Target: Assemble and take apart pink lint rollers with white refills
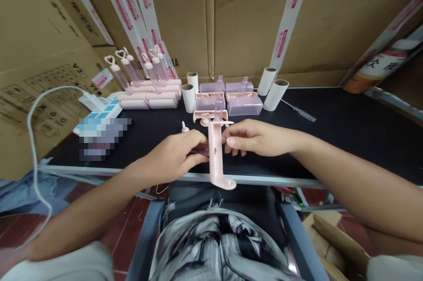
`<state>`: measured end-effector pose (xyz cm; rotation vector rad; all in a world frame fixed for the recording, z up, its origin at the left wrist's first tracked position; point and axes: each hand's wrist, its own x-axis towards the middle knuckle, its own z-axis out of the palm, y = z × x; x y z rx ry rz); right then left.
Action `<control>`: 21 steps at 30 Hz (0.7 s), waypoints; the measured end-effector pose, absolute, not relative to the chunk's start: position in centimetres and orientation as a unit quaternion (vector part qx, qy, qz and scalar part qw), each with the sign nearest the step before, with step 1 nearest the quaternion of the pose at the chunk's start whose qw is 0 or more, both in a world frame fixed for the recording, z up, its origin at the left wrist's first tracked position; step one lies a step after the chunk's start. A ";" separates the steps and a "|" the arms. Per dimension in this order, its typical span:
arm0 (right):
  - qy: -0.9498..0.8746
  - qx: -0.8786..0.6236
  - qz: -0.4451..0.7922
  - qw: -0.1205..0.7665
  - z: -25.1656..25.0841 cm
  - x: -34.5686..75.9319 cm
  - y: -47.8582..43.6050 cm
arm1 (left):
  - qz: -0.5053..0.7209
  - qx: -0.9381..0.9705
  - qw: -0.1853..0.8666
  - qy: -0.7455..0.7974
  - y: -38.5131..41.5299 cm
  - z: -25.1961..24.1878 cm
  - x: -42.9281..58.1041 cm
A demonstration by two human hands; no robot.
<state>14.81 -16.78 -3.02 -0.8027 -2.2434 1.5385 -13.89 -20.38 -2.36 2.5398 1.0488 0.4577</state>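
Note:
A pale pink plastic holder (216, 157), long and channel-shaped with a rounded foot, stands upright over the table's front edge. My left hand (172, 153) is closed at its left side, thumb and fingers gripping it. A dark, see-through purple piece (199, 151) shows between those fingers, mostly hidden. On the other side, my right hand (249, 136) has its fingers loosely bent and apart, the fingertips close to the holder's edge. Whether they touch it I cannot tell. Just behind my left hand, a small white nozzle-shaped tip (185, 127) sticks up.
Behind stand purple boxes (244, 106) with clear pink tubes, and several white cardboard tubes (276, 95). Pink holders with heart-topped tubes (119, 79) are at the back left, near a power strip (99, 115). A screwdriver (302, 112) lies to the right; cardboard (244, 20) walls the back.

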 end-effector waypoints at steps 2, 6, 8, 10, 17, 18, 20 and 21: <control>-0.751 -0.214 0.591 0.202 -3.4 14.2 -17.3 | 0.197 0.891 0.196 0.358 -20.4 -2.8 -13.4; -0.687 -0.167 0.661 0.249 -3.9 13.8 -17.9 | 0.230 0.878 0.223 0.355 -19.4 -3.5 -11.7; -0.670 -0.159 0.685 0.238 -3.9 14.1 -17.9 | 0.247 0.871 0.253 0.342 -18.7 -4.0 -11.2; -0.654 -0.146 0.708 0.225 -3.8 14.5 -17.8 | 0.276 0.860 0.283 0.322 -17.9 -4.6 -10.9; -0.576 -0.118 0.791 0.171 -4.2 14.3 -17.7 | 0.264 0.880 0.277 0.282 -16.6 -4.2 -10.5; -0.572 -0.115 0.791 0.183 -4.2 14.1 -17.8 | 0.251 0.888 0.265 0.280 -16.7 -3.8 -10.4; -0.574 -0.107 0.782 0.217 -4.0 14.0 -17.9 | 0.228 0.903 0.233 0.281 -17.0 -3.0 -10.1; -0.578 -0.102 0.773 0.239 -3.9 13.9 -18.0 | 0.217 0.910 0.214 0.282 -17.3 -2.6 -10.0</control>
